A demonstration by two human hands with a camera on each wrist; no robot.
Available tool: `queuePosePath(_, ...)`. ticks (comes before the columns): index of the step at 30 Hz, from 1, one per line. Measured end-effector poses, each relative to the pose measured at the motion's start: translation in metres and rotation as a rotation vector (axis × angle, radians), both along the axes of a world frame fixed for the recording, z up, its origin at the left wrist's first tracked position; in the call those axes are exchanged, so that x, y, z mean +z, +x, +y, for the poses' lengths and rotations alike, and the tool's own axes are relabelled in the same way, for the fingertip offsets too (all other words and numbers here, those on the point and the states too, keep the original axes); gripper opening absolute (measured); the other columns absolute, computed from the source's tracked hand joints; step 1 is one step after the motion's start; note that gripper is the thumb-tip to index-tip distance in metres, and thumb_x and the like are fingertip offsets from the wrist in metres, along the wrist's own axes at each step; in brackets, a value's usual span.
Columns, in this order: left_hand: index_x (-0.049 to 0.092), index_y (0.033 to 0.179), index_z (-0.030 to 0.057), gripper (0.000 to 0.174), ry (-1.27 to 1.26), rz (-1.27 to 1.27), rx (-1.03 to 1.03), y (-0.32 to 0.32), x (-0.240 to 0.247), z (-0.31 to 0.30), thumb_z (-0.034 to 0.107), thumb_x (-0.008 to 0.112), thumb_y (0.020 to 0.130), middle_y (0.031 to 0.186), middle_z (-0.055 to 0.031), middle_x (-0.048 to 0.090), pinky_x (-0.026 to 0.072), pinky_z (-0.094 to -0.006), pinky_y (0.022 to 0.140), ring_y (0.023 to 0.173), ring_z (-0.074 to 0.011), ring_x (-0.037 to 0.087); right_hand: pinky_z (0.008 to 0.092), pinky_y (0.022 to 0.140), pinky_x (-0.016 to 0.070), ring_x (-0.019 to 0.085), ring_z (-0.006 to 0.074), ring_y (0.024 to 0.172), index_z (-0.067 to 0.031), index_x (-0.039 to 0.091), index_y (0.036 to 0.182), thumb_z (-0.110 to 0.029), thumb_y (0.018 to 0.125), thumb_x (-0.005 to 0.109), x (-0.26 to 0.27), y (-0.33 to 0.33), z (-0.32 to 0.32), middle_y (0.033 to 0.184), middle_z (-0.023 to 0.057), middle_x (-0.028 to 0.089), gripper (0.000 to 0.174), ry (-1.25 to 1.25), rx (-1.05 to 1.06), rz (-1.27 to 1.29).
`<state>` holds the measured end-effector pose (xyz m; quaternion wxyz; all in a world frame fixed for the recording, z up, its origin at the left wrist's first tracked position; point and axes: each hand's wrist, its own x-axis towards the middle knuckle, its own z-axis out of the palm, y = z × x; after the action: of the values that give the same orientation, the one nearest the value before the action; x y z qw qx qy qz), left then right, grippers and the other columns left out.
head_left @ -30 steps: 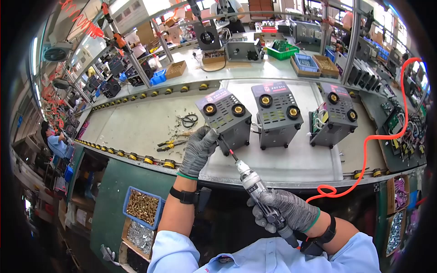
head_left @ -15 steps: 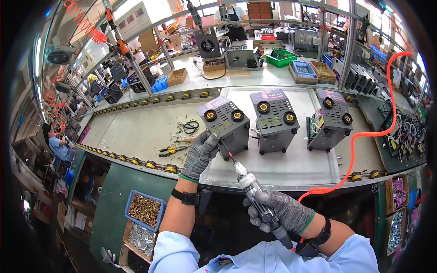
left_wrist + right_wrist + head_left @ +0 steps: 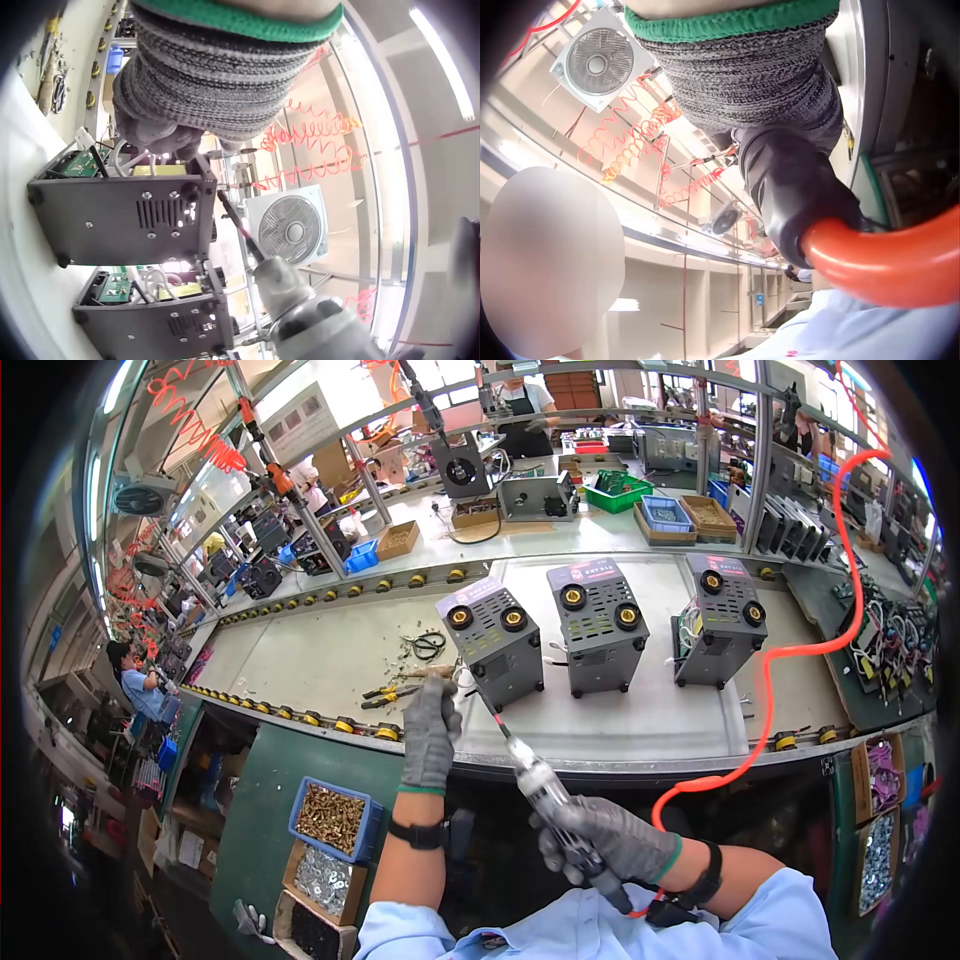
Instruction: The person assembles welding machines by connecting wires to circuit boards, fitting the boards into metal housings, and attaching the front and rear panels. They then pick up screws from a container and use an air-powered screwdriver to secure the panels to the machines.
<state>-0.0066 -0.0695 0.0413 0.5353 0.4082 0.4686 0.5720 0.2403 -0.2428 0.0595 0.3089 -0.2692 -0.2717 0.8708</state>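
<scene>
My gloved right hand (image 3: pixel 615 840) grips an air screwdriver (image 3: pixel 545 785) with an orange hose at its rear. The bit (image 3: pixel 238 219) points at the front edge of the leftmost grey welding machine (image 3: pixel 505 660), its tip right at the corner in the left wrist view. That machine has a slotted panel with two brass-centred black sockets. Beside its left side is my gloved left hand (image 3: pixel 430 735), fingers bent near the white wires (image 3: pixel 154 161) of the open side. I cannot tell whether the fingers hold anything. The right wrist view shows the screwdriver's black rear end (image 3: pixel 799 187).
Two similar machines (image 3: pixel 600 630) (image 3: pixel 720 620) stand to the right on the line. Pliers (image 3: pixel 385 695) and scissors (image 3: pixel 428 645) lie left, among loose bits. A blue bin of brass fittings (image 3: pixel 335 820) sits lower left. The orange hose (image 3: pixel 765 700) loops at right.
My left hand has drawn back from the leftmost machine's lower front corner toward the left. The screwdriver has shifted slightly down and left, still held in my right hand.
</scene>
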Motion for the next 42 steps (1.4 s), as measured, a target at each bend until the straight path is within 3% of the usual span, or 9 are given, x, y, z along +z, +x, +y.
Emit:
queuePosePath(1, 0.062, 0.094, 0.0048, 0.044, -0.098, -0.093, 0.002, -0.001, -0.007, -0.009, 0.048, 0.071, 0.093, 0.062, 0.0047, 0.045, 0.0306, -0.0227, 0.041, 0.048, -0.0072, 0.042, 0.0270, 0.055, 0.0559, 0.067, 0.0172, 0.075, -0.0014, 0.054, 0.123, -0.048, 0.091, 0.071, -0.004, 0.010, -0.007, 0.089, 0.0086, 0.064, 0.059, 0.043, -0.010, -0.032)
queuePosePath(5, 0.061, 0.098, 0.0051, 0.033, -0.600, -0.563, -0.481, 0.022, -0.045, -0.024, 0.035, 0.073, 0.092, 0.077, -0.0040, 0.057, 0.0355, -0.0250, 0.042, 0.057, -0.0132, 0.048, 0.0275, 0.057, 0.0585, 0.067, 0.0175, 0.076, -0.0010, 0.055, 0.122, -0.048, 0.089, 0.073, -0.010, 0.051, -0.015, 0.087, 0.0088, 0.065, 0.060, 0.087, -0.008, -0.210)
queuePosePath(7, 0.064, 0.108, 0.0015, 0.024, -0.625, -0.472, -0.525, 0.047, -0.062, -0.012, 0.024, 0.063, 0.099, 0.084, -0.0082, 0.065, 0.0386, -0.0253, 0.045, 0.058, -0.0155, 0.052, 0.0278, 0.059, 0.0594, 0.068, 0.0175, 0.077, -0.0010, 0.056, 0.121, -0.048, 0.089, 0.074, -0.019, 0.068, -0.013, 0.087, 0.0088, 0.065, 0.060, 0.085, -0.022, -0.234)
queuePosePath(15, 0.060, 0.111, 0.0002, 0.022, -0.440, -0.132, -0.466, 0.104, -0.069, 0.023, 0.020, 0.060, 0.101, 0.078, -0.0084, 0.063, 0.0368, -0.0240, 0.039, 0.047, -0.0143, 0.051, 0.0283, 0.056, 0.0601, 0.068, 0.0153, 0.076, -0.0026, 0.058, 0.112, -0.041, 0.089, 0.074, -0.050, 0.115, -0.008, 0.087, 0.0076, 0.066, 0.048, 0.015, -0.084, -0.290)
queuePosePath(19, 0.060, 0.106, 0.0033, 0.020, -0.511, -0.217, -0.390, 0.093, -0.080, 0.028, 0.022, 0.063, 0.101, 0.076, -0.0071, 0.062, 0.0334, -0.0239, 0.035, 0.047, -0.0133, 0.051, 0.0282, 0.056, 0.0598, 0.067, 0.0127, 0.074, -0.0041, 0.058, 0.108, -0.037, 0.089, 0.074, -0.054, 0.125, -0.007, 0.087, 0.0056, 0.065, 0.041, -0.005, -0.078, -0.309)
queuePosePath(27, 0.061, 0.115, 0.0026, 0.024, -0.436, -0.406, -0.479, 0.085, -0.071, 0.023, 0.019, 0.067, 0.098, 0.085, -0.0051, 0.062, 0.0431, -0.0215, 0.045, 0.065, -0.0129, 0.058, 0.0273, 0.057, 0.0586, 0.065, 0.0118, 0.073, -0.0050, 0.057, 0.108, -0.037, 0.089, 0.075, -0.048, 0.111, -0.007, 0.087, 0.0047, 0.065, 0.041, -0.012, -0.079, -0.320)
queuePosePath(37, 0.062, 0.111, 0.0031, 0.025, -0.374, -0.620, -0.597, 0.066, -0.076, 0.011, 0.023, 0.067, 0.099, 0.089, -0.0067, 0.064, 0.0428, -0.0213, 0.043, 0.066, -0.0132, 0.059, 0.0275, 0.062, 0.0586, 0.065, 0.0121, 0.077, -0.0034, 0.054, 0.116, -0.035, 0.089, 0.075, -0.032, 0.094, -0.014, 0.091, 0.0053, 0.065, 0.047, 0.079, -0.047, -0.426)
queuePosePath(40, 0.062, 0.106, 0.0044, 0.025, -0.361, -0.500, -0.502, 0.065, -0.069, 0.006, 0.027, 0.067, 0.098, 0.084, -0.0046, 0.061, 0.0411, -0.0213, 0.041, 0.061, -0.0122, 0.056, 0.0273, 0.062, 0.0584, 0.066, 0.0121, 0.078, -0.0028, 0.054, 0.119, -0.035, 0.089, 0.075, -0.031, 0.091, -0.015, 0.091, 0.0055, 0.065, 0.049, 0.091, -0.033, -0.445)
queuePosePath(42, 0.061, 0.101, 0.0051, 0.029, -0.356, -0.509, -0.638, 0.056, -0.076, 0.010, 0.033, 0.067, 0.098, 0.079, -0.0023, 0.058, 0.0395, -0.0202, 0.040, 0.055, -0.0095, 0.053, 0.0274, 0.062, 0.0584, 0.066, 0.0121, 0.078, -0.0027, 0.054, 0.120, -0.035, 0.089, 0.075, -0.033, 0.090, -0.013, 0.090, 0.0056, 0.065, 0.050, 0.119, -0.020, -0.460)
